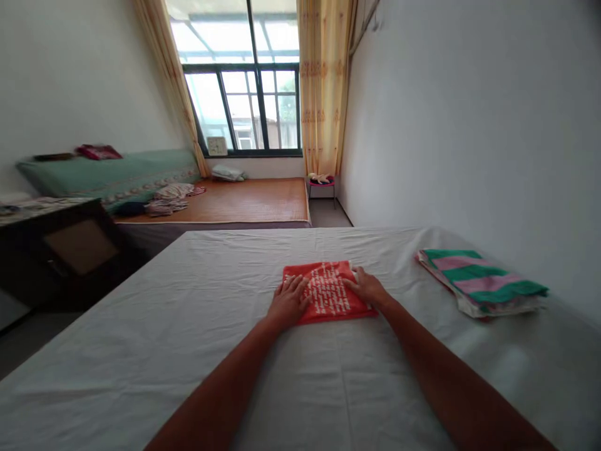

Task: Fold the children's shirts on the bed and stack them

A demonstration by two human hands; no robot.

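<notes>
A red towel point(326, 294) with rows of white printed writing lies folded into a rough rectangle on the white sheet point(211, 300). Flat on its left part rests my left hand point(290, 300), fingers stretched forward. My right hand point(369, 287) touches the towel's right edge, its thumb over the print and its fingers apart near the far right corner. A little white shows at that corner beside the fingers. To the right, apart from both hands, sits a stack of folded towels point(483, 279), the top one striped green and pink.
A white wall point(446, 125) runs along the right side. Beyond the sheet's far edge stands a bed with a brown mat point(253, 197) and rumpled clothes point(171, 197). A dark cabinet point(61, 257) is at left; a small stool point(322, 181) stands near the curtain point(323, 94).
</notes>
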